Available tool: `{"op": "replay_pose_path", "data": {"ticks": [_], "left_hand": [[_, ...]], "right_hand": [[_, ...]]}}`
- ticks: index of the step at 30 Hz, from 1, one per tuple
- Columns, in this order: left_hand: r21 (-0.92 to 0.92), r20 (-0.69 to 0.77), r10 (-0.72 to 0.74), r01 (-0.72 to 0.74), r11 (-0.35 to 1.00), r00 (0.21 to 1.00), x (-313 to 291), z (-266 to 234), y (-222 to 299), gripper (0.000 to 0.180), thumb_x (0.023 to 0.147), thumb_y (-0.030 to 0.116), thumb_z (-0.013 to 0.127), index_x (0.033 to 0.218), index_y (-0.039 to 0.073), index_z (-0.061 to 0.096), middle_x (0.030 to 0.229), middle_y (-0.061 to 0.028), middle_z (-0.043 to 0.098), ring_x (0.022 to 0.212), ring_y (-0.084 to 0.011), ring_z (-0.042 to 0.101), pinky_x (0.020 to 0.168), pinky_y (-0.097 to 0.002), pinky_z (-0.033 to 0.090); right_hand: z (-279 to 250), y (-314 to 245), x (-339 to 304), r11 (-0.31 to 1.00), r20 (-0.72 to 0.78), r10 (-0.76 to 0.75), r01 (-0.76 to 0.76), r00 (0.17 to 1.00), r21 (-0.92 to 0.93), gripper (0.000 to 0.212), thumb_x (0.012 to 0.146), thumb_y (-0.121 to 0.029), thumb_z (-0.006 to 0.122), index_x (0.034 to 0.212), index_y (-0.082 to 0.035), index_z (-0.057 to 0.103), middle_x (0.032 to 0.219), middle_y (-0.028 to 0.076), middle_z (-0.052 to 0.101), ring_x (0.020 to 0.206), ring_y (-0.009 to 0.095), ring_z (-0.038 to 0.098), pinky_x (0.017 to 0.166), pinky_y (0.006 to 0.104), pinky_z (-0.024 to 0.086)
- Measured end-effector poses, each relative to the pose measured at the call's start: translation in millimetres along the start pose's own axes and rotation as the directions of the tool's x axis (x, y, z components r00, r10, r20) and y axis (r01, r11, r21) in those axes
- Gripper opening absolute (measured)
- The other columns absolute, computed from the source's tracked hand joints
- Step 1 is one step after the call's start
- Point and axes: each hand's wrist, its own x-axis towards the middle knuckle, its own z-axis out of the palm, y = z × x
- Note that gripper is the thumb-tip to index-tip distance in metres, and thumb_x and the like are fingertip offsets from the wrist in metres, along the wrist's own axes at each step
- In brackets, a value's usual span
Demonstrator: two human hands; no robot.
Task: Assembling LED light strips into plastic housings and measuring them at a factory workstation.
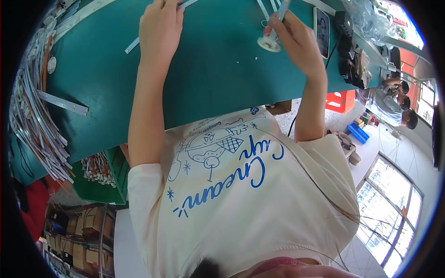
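Observation:
At the top edge of the head view my left hand (161, 25) lies over a narrow white LED strip (131, 46). Its fingers are curled on the strip, and their tips are partly cut off by the picture's edge. Off to the right, my right hand (296, 39) pinches another LED strip (281, 10) between thumb and fingers. A round white piece (269, 44) hangs just below those fingers; whether it is joined to the strip I cannot tell. Further thin LED strips (263, 8) show beside the right hand. All this is above the green tabletop (208, 69).
A large heap of LED strips (34, 106) covers the table's left side, one wider strip (62, 102) jutting out. A phone (321, 30) lies right of my right hand, near black devices (345, 44) and clear plastic bags (371, 21). A green crate (118, 178) stands below left.

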Motion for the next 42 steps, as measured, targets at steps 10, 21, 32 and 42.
{"op": "replay_pose_path", "data": {"ticks": [10,21,32,42], "left_hand": [[-0.292,0.174,-0.178,0.223,0.930,0.969,4.9,-15.8,3.3,0.020,0.086,0.023,0.060,0.098,0.007,0.060,0.076,-0.0043,0.057,0.067,-0.0171,0.058,0.061,-0.0283,0.047],[-0.861,0.333,0.224,0.198,0.468,0.916,-21.0,-17.9,67.8,0.021,0.088,0.016,0.059,0.103,0.003,0.053,0.079,-0.0033,0.054,0.063,-0.0110,0.051,0.057,-0.0244,0.044],[-0.377,-0.018,0.105,-0.104,0.920,0.994,-12.6,4.4,28.2,0.035,0.079,0.019,0.067,0.109,0.005,0.056,0.110,-0.0133,0.052,0.100,-0.0305,0.050,0.084,-0.0370,0.045],[-0.462,0.196,0.089,0.012,0.887,0.977,-12.7,3.3,28.0,0.038,0.077,0.021,0.070,0.109,0.006,0.059,0.105,-0.0095,0.055,0.098,-0.0277,0.054,0.084,-0.0363,0.046]], "right_hand": [[13.0,2.1,2.2,0.964,-0.181,0.155,-0.189,0.971,-0.189,0.023,0.090,-0.020,0.054,0.105,-0.003,0.055,0.072,0.005,0.060,0.060,0.010,0.052,0.056,0.0252,0.041],[60.5,-21.0,52.1,0.934,-0.221,-0.290,0.326,0.931,0.147,0.021,0.087,-0.011,0.059,0.107,-0.003,0.057,0.086,0.014,0.057,0.076,0.021,0.058,0.064,0.0266,0.045],[31.2,-13.7,30.0,0.704,-0.002,-0.027,0.021,1.000,0.709,0.023,0.093,-0.016,0.040,0.100,0.003,0.052,0.078,0.009,0.055,0.069,0.014,0.050,0.062,0.0259,0.040],[40.6,-16.5,21.5,0.811,-0.227,0.116,0.039,0.967,0.583,0.017,0.091,-0.015,0.050,0.094,0.001,0.055,0.072,0.005,0.054,0.060,0.008,0.046,0.055,0.0215,0.036]]}}
